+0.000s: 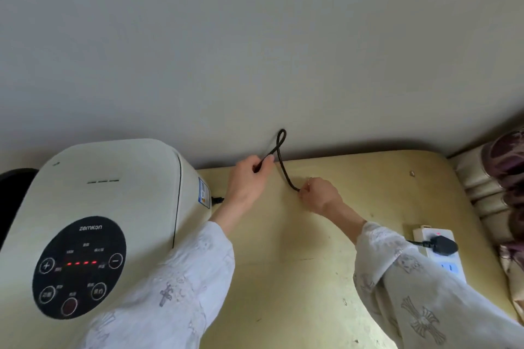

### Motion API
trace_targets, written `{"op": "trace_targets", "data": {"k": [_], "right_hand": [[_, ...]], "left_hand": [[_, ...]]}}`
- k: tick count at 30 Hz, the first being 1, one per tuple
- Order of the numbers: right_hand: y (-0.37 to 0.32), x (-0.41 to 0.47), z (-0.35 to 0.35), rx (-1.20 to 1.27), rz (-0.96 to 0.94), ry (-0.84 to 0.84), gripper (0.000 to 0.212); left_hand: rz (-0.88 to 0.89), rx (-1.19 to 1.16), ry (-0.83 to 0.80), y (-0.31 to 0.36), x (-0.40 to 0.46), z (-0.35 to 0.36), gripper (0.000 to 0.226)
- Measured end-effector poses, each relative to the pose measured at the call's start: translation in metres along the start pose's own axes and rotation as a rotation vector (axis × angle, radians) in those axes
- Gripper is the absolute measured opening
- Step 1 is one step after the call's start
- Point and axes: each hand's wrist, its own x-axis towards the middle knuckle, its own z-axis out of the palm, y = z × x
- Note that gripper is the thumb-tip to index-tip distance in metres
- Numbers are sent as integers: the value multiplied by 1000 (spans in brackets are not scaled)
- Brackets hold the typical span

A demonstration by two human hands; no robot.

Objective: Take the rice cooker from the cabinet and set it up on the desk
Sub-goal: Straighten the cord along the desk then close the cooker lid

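Note:
A cream rice cooker (107,201) stands on the left of the pale yellow desk (297,278), lid closed. Its black round control panel (79,268) shows a row of red lights. A black power cord (280,156) loops up against the wall behind the desk. My left hand (249,178) pinches one side of the loop, just right of the cooker. My right hand (319,195) grips the cord's other end lower down on the desk. The cord's black plug (443,245) sits in a white power strip (438,258) at the right.
A plain grey wall (255,51) rises right behind the desk. Patterned bedding or cushions (499,178) lie past the desk's right edge. A dark object (14,193) shows at the far left behind the cooker.

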Motion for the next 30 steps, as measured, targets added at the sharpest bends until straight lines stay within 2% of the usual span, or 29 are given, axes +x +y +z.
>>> {"op": "trace_targets", "data": {"k": [3,4,6,9,13,15,19,21,23,26,30], "right_hand": [[2,15,-22,132,27,203,24],[4,21,-31,259,37,265,19],[9,30,-49,641,85,347,25],[22,30,-75,1089,127,399,24],[41,24,-94,1426,82,422,10],[49,20,-99,1544,35,393,14],[50,10,-107,1558,-13,291,16],[50,7,-112,1497,-22,244,17],[52,6,-118,1409,-17,232,22],[61,9,-123,1308,21,285,18],[67,14,-116,972,60,413,14]], "left_hand": [[29,-112,12,-1,-8,-4,47],[47,-134,-29,-3,-12,-6,44],[65,-140,-150,-5,-19,-8,39],[-10,-109,-224,-5,-15,-3,33],[-109,47,-291,-10,7,17,31],[-143,103,-311,-15,19,28,28],[-216,216,-229,-15,34,36,39],[-238,217,-203,-15,40,39,34],[-248,123,-146,-15,45,39,29],[-287,-176,-105,-19,51,33,26],[-269,-129,-30,-26,57,27,32]]}}
